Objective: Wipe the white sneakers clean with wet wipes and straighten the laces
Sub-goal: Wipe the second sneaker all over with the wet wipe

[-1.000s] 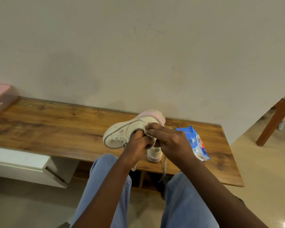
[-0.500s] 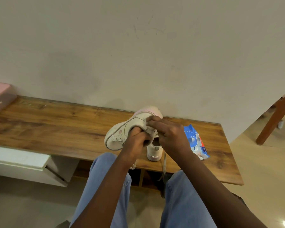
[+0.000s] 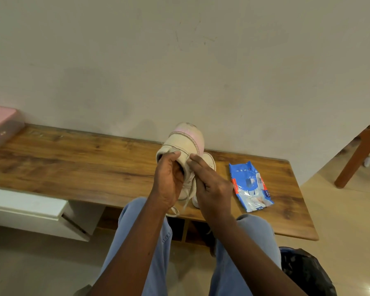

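Sneaker point(image 3: 184, 144) held up over the bench point(image 3: 77, 167), sole toward the wall

Left hand point(image 3: 168, 182) wraps its near end; right hand point(image 3: 212, 186) pinches a pale wipe point(image 3: 189, 162) against its side. Both hide most of the second sneaker point(image 3: 209, 162) standing behind them, a lace point(image 3: 175, 210) hanging at the bench's near edge. Wipes pack point(image 3: 250, 186) lies just right; pink box point(image 3: 0, 124) far left; dark bag point(image 3: 303, 270) on the floor, near right

The second sneaker point(image 3: 209, 165) sits mostly hidden behind both hands — the wipe cannot be made out; pink box point(image 3: 0, 124) cut off left.
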